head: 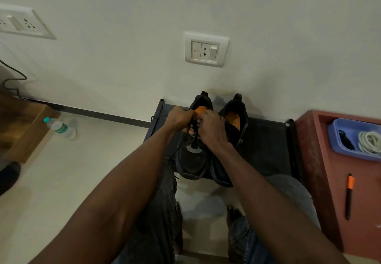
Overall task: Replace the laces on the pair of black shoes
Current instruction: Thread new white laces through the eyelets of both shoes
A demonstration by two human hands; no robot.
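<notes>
Two black shoes with orange insoles stand side by side on a low black rack [266, 144] against the wall. Both my hands are over the left shoe [192, 160], near its tongue. My left hand [179, 118] pinches a black lace [194, 138] with curled fingers. My right hand [212, 128] also has its fingers curled round the lace, at the shoe's eyelets. The right shoe [235, 119] stands untouched beside it, partly hidden by my right wrist. A coil of white lace [370, 142] and a dark bundle [346, 141] lie in a blue tray [338, 127].
The blue tray sits on a red-brown table [321, 171] at the right, with an orange-and-black pen [349, 195] nearer me. A plastic water bottle [59, 127] lies on the floor at the left by a wooden unit [22, 127]. My knees and bare feet are below the rack.
</notes>
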